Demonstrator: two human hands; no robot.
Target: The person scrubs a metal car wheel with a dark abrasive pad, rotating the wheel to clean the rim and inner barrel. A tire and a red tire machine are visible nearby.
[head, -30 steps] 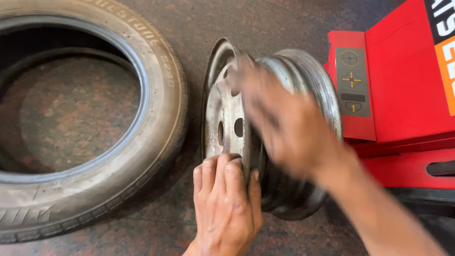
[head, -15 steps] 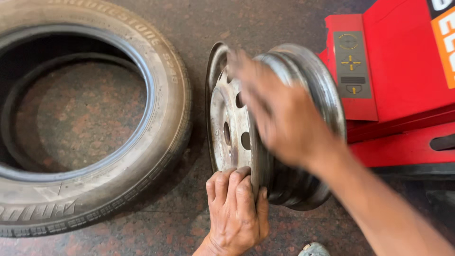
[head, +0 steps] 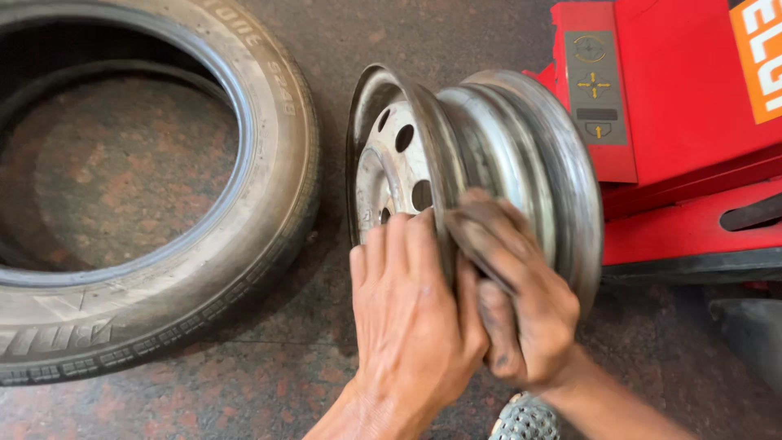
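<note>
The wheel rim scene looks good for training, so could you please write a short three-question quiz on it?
1. True or false: the wheel rim stands on its edge.
2. Which lies left of the rim: A) tyre B) bucket C) ladder?
3. What colour is the machine to the right of the rim?

Key:
1. True; the left hand rests against its lower edge, and the right hand is on its barrel.
2. A, flat on the floor.
3. Red.

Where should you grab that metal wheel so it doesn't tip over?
Probably by its raised outer edges, coming from above. The metal wheel stands on edge on the floor, so both edges curve up within reach. The left hand and right hand already rest on its near side, low down.
</note>
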